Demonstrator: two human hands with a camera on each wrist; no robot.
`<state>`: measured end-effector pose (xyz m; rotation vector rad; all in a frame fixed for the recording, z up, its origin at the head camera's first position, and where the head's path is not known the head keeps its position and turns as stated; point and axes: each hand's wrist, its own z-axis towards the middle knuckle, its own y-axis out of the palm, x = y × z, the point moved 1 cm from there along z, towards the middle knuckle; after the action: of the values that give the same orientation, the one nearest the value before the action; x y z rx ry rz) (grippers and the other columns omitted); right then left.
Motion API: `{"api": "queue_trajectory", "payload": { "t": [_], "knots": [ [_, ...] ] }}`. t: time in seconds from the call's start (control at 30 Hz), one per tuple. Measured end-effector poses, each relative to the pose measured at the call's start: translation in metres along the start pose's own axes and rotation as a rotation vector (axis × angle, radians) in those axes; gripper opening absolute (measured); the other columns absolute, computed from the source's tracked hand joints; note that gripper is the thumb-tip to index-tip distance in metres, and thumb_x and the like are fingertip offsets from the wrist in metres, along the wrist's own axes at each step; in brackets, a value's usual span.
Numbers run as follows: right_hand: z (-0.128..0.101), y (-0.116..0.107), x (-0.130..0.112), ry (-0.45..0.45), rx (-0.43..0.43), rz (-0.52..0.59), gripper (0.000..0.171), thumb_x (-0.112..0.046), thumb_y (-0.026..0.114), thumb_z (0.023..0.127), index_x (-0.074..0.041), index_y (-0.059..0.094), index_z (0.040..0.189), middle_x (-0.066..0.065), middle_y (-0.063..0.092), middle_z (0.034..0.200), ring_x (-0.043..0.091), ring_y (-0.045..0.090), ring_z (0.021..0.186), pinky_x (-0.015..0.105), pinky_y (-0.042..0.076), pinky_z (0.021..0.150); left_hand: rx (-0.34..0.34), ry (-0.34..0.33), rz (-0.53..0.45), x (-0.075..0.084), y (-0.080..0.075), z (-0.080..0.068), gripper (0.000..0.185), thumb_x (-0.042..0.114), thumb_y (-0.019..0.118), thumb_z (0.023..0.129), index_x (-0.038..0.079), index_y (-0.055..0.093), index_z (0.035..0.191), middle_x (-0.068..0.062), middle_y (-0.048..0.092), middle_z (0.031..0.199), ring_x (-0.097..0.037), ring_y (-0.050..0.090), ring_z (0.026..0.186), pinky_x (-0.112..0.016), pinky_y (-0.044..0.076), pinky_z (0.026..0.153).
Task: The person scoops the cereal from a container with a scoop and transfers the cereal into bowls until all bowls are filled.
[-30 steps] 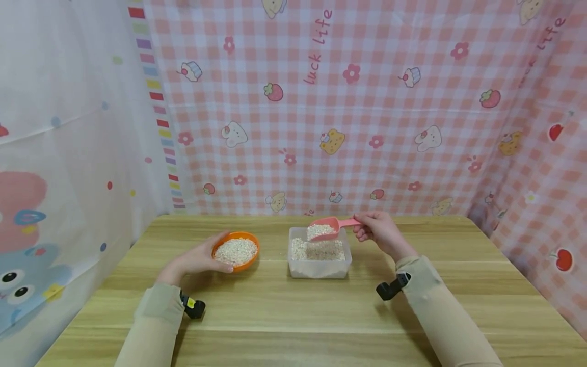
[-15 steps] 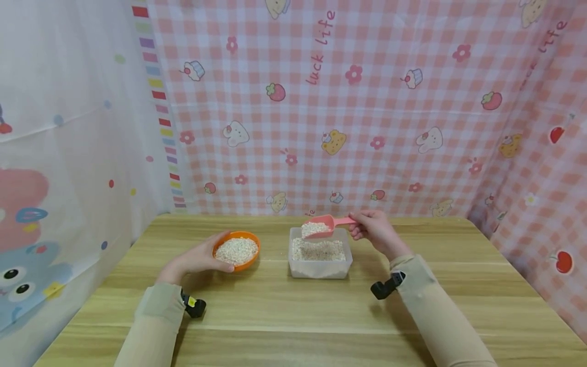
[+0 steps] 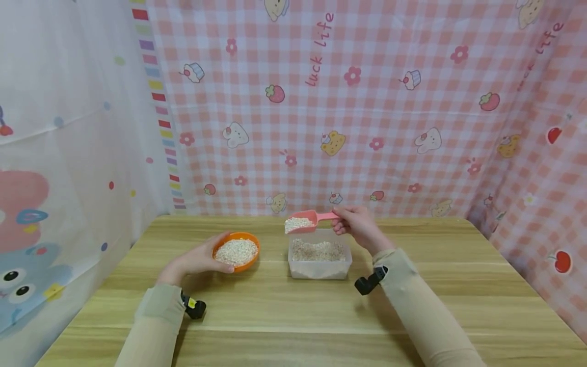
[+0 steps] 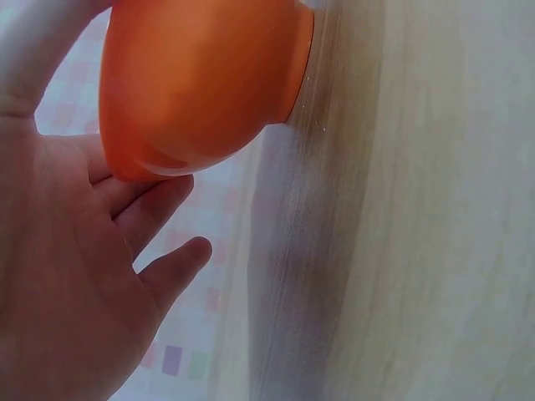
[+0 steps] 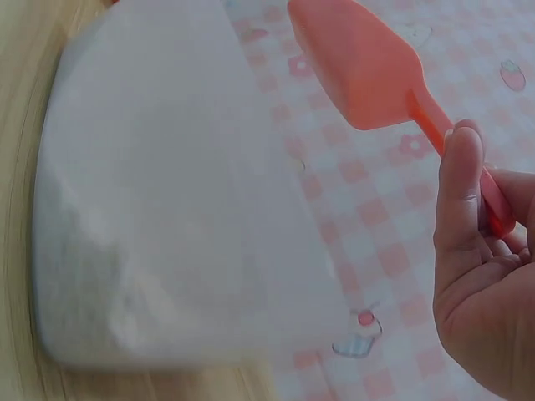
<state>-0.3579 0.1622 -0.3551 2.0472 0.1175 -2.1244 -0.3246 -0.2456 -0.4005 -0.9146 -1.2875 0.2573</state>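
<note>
My right hand [image 3: 359, 227] pinches the handle of a pink scoop [image 3: 308, 220] between thumb and fingers. Pale oat-like flakes [image 3: 298, 224] fill the scoop, which is held above the left rear part of a translucent plastic box [image 3: 319, 269]. More flakes lie inside that box, hollowed in the middle. To the left, an orange bowl [image 4: 192, 83] full of the same flakes stands on the table. My left hand [image 3: 202, 256] holds it from its left side, thumb at the near rim and fingers round the far side. The right wrist view shows the scoop's underside.
The wooden table [image 3: 284, 316] carries both containers, with a bare strip between bowl and box. A pink checked curtain [image 3: 321, 112] hangs along the back edge and right side. A white printed curtain [image 3: 82, 127] hangs at the left.
My right hand has moved left and slightly up with the loaded scoop, from above the box's middle to its left rear. My left hand and the bowl have stayed in place.
</note>
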Motion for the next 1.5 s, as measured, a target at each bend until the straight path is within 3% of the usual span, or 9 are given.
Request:
{"api": "queue_trajectory", "payload": {
  "t": [0.87, 1.03, 1.5],
  "knots": [
    [0.036, 0.088, 0.0, 0.038, -0.105, -0.004, 0.03, -0.009, 0.055, 0.099, 0.015, 0.061, 0.115, 0.013, 0.065, 0.069, 0.013, 0.061, 0.052, 0.024, 0.054, 0.053, 0.012, -0.003, 0.0, -0.002, -0.001, 0.004, 0.106, 0.036, 0.083, 0.074, 0.003, 0.02, 0.153, -0.026, 0.023, 0.153, -0.044, 0.024, 0.138, -0.062, 0.023, 0.108],
    [0.04, 0.101, 0.002, 0.024, -0.132, -0.056, 0.025, -0.01, 0.057, 0.098, 0.012, 0.065, 0.107, 0.014, 0.066, 0.072, 0.014, 0.062, 0.055, 0.025, 0.055, 0.055, 0.015, 0.005, -0.003, -0.003, -0.001, 0.003, 0.104, 0.034, 0.083, 0.074, 0.003, 0.022, 0.153, -0.026, 0.023, 0.153, -0.045, 0.024, 0.138, -0.062, 0.023, 0.108],
    [0.048, 0.132, 0.005, 0.034, -0.179, -0.192, 0.022, -0.009, 0.057, 0.097, 0.009, 0.067, 0.106, 0.017, 0.066, 0.075, 0.014, 0.062, 0.056, 0.029, 0.057, 0.06, 0.011, 0.013, -0.045, -0.003, 0.001, 0.002, 0.105, 0.035, 0.084, 0.073, 0.005, 0.023, 0.153, -0.027, 0.024, 0.152, -0.044, 0.027, 0.136, -0.06, 0.025, 0.108]
  ]
}}
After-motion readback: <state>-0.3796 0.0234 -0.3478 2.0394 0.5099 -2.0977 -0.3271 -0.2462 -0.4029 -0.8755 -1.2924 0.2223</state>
